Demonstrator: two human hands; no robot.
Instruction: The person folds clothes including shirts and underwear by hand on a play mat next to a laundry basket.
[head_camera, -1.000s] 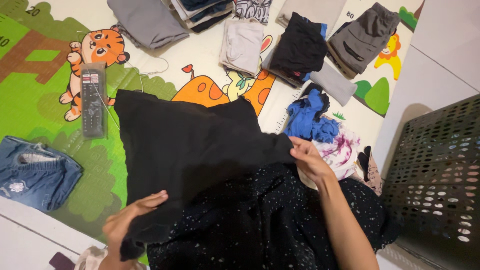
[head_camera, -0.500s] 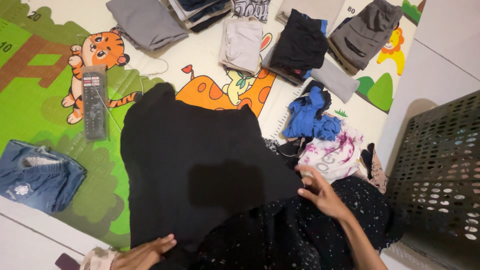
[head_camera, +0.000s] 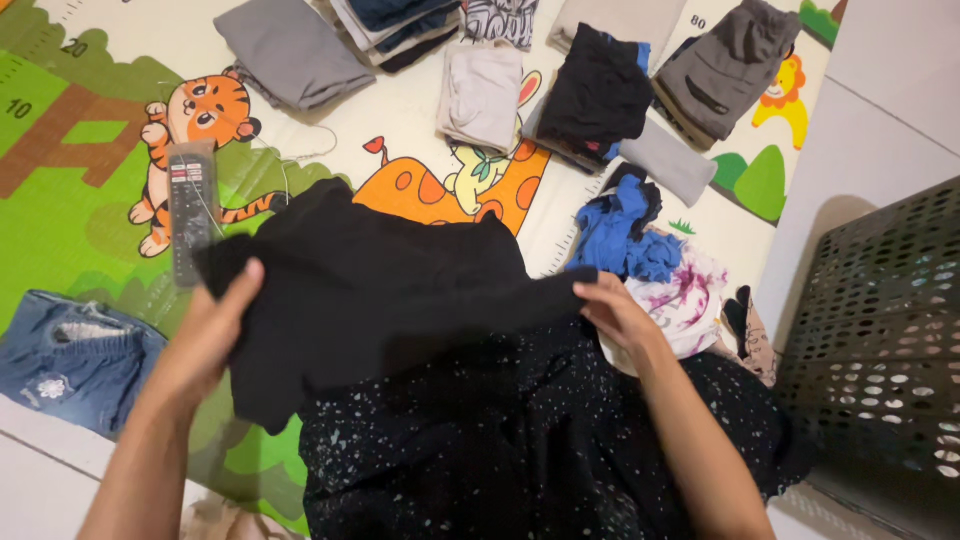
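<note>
Both arms reach forward, left hand (head_camera: 215, 325) and right hand (head_camera: 612, 312) gripping opposite edges of a black garment (head_camera: 380, 285)

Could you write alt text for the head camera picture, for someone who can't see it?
A person's left hand and right hand hold a plain black garment by its two ends above a colourful animal play mat. Folded clothes, a remote control and a dark perforated laundry basket lie around.
</note>
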